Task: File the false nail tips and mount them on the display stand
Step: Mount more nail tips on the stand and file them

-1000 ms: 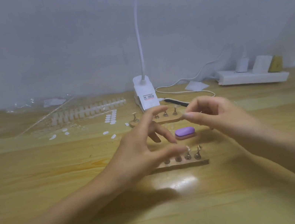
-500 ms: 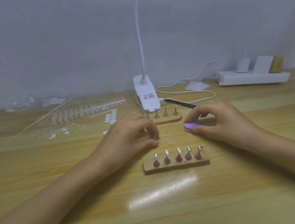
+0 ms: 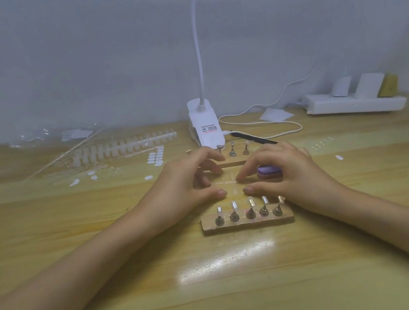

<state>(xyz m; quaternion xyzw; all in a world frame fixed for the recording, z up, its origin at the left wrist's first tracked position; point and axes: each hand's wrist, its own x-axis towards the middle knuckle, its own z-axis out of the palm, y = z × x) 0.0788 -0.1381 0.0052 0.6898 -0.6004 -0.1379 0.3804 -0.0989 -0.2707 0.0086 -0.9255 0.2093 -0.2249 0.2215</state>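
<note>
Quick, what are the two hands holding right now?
Left hand: curled fingertips meet the clear strip; grip cannot be told.
Right hand: curled over the purple block; grip cannot be told.

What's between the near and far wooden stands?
Head view: a thin clear strip with fingertips of the left hand and right hand at its ends, plus a purple block under the right hand.

The only print I can spot is a small label (image 3: 208,129) on the white plastic clip-lamp base (image 3: 201,116), just beyond the left hand (image 3: 184,188). It has dark characters above a red line, too small to read.
</note>
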